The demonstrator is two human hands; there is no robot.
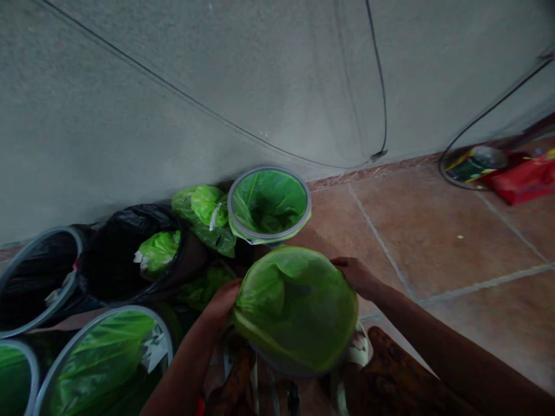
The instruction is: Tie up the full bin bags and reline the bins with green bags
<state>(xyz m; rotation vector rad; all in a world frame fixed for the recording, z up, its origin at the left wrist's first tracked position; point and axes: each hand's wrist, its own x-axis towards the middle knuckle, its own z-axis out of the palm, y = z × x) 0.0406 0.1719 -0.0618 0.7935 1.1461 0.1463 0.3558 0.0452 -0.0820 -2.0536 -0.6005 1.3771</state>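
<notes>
A trash bin with a green bin liner (299, 312) stretched over its mouth is between my hands, close in front of my legs. The liner covers the rim and bulges on the left side. My left hand (225, 300) grips the liner at the bin's left rim, with its fingers partly hidden. On the opposite side, my right hand (354, 275) is closed on the liner at the upper right rim. Just beyond stands another trash bin (309, 209), with a grey rim ring and a green bag inside.
At left are a black-lined bin (97, 283), a grey-ringed bin (79, 245) and a green-lined bin (56, 370). A knotted green bag (206, 208) lies by the wall. Cables (208, 110) hang there. A tin can (479, 163) and red item (526, 179) lie far right on the tiles.
</notes>
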